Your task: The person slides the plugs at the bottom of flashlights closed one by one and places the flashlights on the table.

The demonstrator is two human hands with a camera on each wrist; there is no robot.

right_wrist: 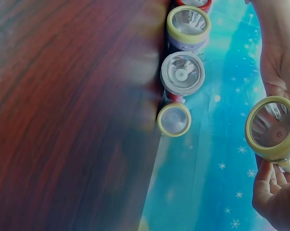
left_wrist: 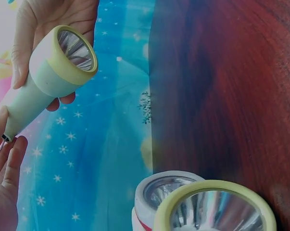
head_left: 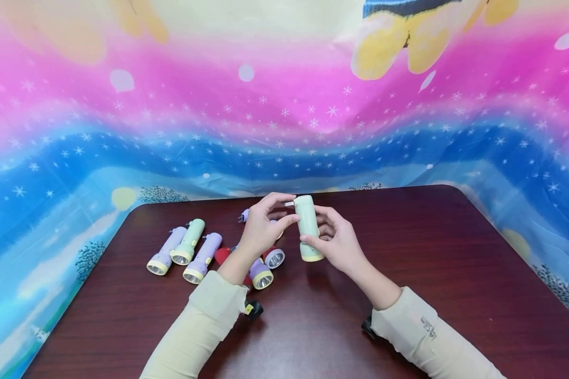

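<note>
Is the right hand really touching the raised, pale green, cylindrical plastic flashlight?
Touching. The head view shows the right hand gripping the raised flashlight, with fingers overlapping its near side.

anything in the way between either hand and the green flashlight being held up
No, nothing visible: the right hand grips the green flashlight directly, raised above the table, and the left hand touches it near its pronged end. The other flashlights lie off to the left, not between.
</note>
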